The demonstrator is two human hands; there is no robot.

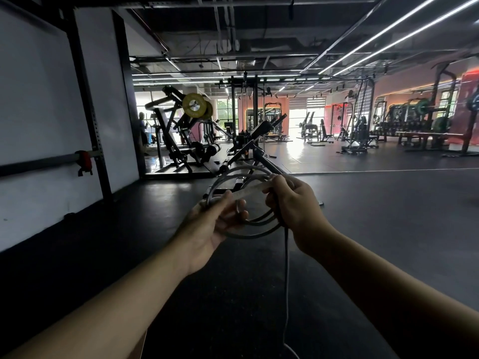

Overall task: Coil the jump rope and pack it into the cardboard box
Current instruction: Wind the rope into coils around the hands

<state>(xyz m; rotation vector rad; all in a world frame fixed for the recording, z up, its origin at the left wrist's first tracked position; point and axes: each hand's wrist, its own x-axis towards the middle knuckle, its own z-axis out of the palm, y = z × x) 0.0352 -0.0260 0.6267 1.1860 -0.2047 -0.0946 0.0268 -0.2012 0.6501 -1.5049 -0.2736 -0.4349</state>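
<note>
- Rope (243, 230) is gathered in several loops in front of me, held up over the floor (363, 216); a loose tail hangs down from the loops.
- My left hand (215, 224) pinches the loops; my right hand (290, 203) is closed around them.
- Risk: if either grip loosens, the springy loops could fan apart.
- The dangling tail could snag underfoot.
- I can't pick out the box for certain.

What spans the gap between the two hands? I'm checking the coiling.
In the head view, a pale handle bridges the left hand and right hand, with the rope coils looping above and below it.
</note>
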